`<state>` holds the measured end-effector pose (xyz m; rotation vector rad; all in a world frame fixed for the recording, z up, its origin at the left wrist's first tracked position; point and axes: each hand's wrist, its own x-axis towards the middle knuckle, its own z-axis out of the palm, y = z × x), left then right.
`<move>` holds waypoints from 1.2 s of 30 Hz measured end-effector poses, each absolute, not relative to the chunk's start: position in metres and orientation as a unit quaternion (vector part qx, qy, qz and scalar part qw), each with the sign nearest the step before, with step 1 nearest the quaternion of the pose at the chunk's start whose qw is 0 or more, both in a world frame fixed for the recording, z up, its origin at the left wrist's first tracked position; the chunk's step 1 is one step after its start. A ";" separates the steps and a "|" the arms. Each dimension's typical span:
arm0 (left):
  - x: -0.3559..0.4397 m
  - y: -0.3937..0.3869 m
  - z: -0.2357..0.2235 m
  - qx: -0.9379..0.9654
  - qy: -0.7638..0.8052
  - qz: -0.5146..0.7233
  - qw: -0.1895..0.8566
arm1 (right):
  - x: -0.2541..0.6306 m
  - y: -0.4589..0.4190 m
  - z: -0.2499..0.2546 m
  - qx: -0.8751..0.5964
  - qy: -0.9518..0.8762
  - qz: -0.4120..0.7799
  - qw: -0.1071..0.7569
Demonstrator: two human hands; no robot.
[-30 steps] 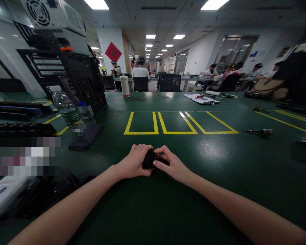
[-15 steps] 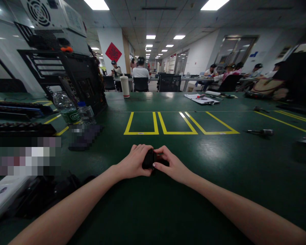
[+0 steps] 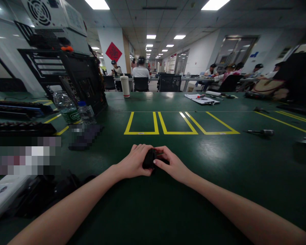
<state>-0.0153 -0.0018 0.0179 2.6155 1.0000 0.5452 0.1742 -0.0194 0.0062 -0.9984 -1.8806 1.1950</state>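
Observation:
A small dark block-shaped object [image 3: 149, 159] sits in front of me, low over the green table; its kind I cannot make out. My left hand [image 3: 134, 161] is wrapped round its left side, fingers over the top and thumb below. From the right, my right hand [image 3: 173, 165] is curled with thumb and fingertips at the object's right edge, gripping there. Part of the object is hidden by the fingers, and whether a smaller piece lies between the right fingertips does not show.
Yellow tape frames [image 3: 141, 133] mark the table ahead. At right lies a screwdriver-like tool [image 3: 266, 132]; farther back, a clipboard [image 3: 201, 99]. Bottles [image 3: 66, 107] and a black computer case [image 3: 84, 80] stand left. Dark parts [image 3: 63, 185] lie by my left forearm. People sit beyond.
My right thumb has shifted very slightly up at the dark object's edge. Both hands otherwise stay in the same place on it.

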 end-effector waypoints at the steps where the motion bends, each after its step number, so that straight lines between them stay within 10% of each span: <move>1: -0.015 -0.002 0.018 0.907 0.347 0.191 0.141 | 0.174 -0.019 0.006 -0.378 -0.727 0.459 0.342; 36: -0.014 -0.002 0.015 0.906 0.350 0.202 0.126 | 0.174 -0.018 0.004 -0.362 -0.730 0.447 0.369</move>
